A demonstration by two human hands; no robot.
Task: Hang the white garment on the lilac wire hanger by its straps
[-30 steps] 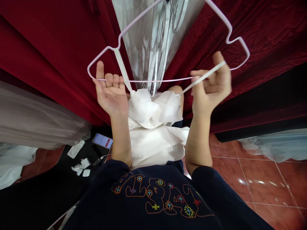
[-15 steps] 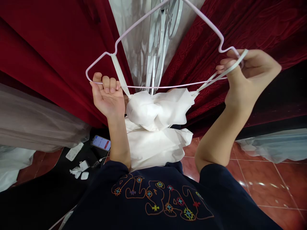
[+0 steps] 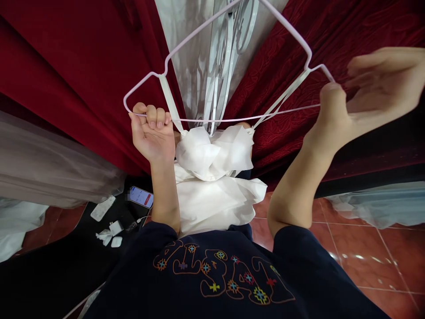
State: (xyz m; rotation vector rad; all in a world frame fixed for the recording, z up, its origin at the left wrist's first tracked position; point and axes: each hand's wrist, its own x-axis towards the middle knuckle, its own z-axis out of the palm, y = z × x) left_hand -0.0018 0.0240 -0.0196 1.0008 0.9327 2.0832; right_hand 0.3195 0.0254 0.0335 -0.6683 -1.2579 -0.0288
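A pale pink hanger (image 3: pixel 199 30) is held up in front of me, its top cut off by the frame edge. A white garment (image 3: pixel 219 199) hangs from it by two thin straps, one in each notch of the hanger, and its lower part lies across my lap. My left hand (image 3: pixel 153 133) is closed round the hanger's lower left corner. My right hand (image 3: pixel 372 93) is at the right end, its fingers spread and somewhat blurred, with the thumb by the hanger's right corner, which it partly hides.
Red curtains (image 3: pixel 86 66) hang on both sides of a grey sheer one. At the lower left, a black surface (image 3: pixel 49 274) carries a lit phone (image 3: pixel 141 196), a white charger (image 3: pixel 116 227) and small white items. Red floor tiles (image 3: pixel 358 248) show at the right.
The right strap has left my right hand and now sits in the hanger's right notch. My right hand has opened and moved outward to the right. My left hand keeps its hold.
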